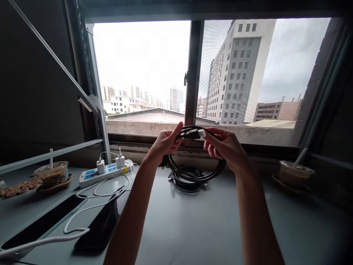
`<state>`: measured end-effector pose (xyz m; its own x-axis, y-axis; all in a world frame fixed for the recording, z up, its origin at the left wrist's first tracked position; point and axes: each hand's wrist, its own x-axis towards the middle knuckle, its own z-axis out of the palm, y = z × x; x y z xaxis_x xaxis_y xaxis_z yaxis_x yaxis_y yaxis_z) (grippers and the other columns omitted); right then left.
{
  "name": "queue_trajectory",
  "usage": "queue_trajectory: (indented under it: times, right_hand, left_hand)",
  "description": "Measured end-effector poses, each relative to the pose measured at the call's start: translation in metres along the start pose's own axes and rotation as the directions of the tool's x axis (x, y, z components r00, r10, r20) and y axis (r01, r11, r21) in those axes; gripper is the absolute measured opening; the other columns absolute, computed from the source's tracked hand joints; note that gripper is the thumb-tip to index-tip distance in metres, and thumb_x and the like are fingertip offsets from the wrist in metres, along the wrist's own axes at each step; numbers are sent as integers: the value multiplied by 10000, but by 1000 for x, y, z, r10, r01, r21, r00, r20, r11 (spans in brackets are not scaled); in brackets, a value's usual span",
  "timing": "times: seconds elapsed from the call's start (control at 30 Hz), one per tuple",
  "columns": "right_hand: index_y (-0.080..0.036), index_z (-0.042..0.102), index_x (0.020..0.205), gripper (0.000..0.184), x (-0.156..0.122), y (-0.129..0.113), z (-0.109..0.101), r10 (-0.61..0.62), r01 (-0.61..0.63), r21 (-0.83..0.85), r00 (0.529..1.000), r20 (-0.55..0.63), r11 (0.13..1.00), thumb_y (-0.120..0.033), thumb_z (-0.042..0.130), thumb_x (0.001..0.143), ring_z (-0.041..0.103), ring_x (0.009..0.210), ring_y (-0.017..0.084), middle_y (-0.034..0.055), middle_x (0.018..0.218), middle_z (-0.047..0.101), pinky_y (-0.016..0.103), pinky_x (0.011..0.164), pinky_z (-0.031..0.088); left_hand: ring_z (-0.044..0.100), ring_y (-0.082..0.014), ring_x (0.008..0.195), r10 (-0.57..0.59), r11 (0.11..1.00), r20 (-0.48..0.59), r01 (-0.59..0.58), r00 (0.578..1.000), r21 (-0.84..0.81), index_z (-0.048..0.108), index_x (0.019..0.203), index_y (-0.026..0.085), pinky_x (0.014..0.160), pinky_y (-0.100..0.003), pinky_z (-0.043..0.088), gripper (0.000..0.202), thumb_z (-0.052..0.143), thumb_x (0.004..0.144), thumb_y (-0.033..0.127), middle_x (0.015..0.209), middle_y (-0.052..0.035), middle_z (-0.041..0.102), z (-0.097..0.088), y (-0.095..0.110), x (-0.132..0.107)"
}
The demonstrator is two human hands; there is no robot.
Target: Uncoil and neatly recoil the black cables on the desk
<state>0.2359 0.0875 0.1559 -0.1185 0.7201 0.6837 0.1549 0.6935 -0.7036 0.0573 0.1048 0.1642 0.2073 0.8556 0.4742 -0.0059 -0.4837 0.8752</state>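
Both my hands are raised in front of the window, holding a coiled black cable (196, 173) above the grey desk (198, 224). My left hand (165, 142) pinches the top of the coil with thumb and fingers closed. My right hand (224, 147) grips the coil's other side, and a small white piece (202, 133) shows at its fingertips. The loop hangs down between the hands. A second bundle of black cable (187, 182) lies on the desk right under it.
A white power strip (103, 173) with chargers and white wires sits at the left. Two dark phones (99, 230) lie near the front left. A lidded drink cup (52, 173) stands far left, another cup (295, 173) at the right. The window frame (193, 73) stands behind.
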Motion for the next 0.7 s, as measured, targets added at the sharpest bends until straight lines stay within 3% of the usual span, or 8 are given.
queue_trajectory:
  times: [0.1,0.17,0.3,0.43,0.57,0.7]
  right_hand:
    - [-270,510,1278,623,2,1,1,-253,245,-217,968,-8,945,-395,700,698,621,826,173,73,1047,640,149,353,376]
    - [-299,546,1234,568,2,1,2,-365,354,-293,931,20,888,-344,713,693,582,985,194,57,1179,588,152,412,426]
    - [-253,686,932,188,3,-1,2,-455,432,-312,891,0,846,-300,658,752,596,952,190,34,1010,646,163,424,420]
    - [-245,658,984,273,2,-1,1,-434,396,-350,900,-33,849,-332,685,727,600,906,174,25,1015,651,182,468,439]
    - [-231,666,856,99,3,0,-1,-474,415,-400,879,-57,818,-293,613,800,593,853,142,5,927,657,202,566,452]
    - [-237,666,877,142,6,4,-4,-488,411,-434,870,-76,801,-314,666,758,593,840,147,-7,904,667,231,642,461]
  left_hand:
    - [185,4,320,-51,999,-1,51,999,15,365,418,193,291,-125,77,563,565,717,626,403,65,239,1,1,-1]
    - [191,7,325,-53,998,6,53,999,13,358,426,193,296,-121,83,543,565,743,583,414,67,244,3,3,-2]
    - [194,6,330,-55,997,24,56,998,-45,355,444,184,293,-132,84,528,559,772,544,424,74,244,10,5,-4]
    - [228,3,329,-65,995,18,66,998,-76,387,473,166,290,-150,110,506,577,771,529,426,71,291,16,3,-4]
    - [241,4,331,-61,994,66,66,996,-82,410,506,161,299,-151,110,492,541,795,536,439,74,286,18,-1,-2]
    - [201,12,327,-114,987,135,128,984,-101,433,554,160,310,-154,70,468,497,824,538,457,84,237,16,-3,2]
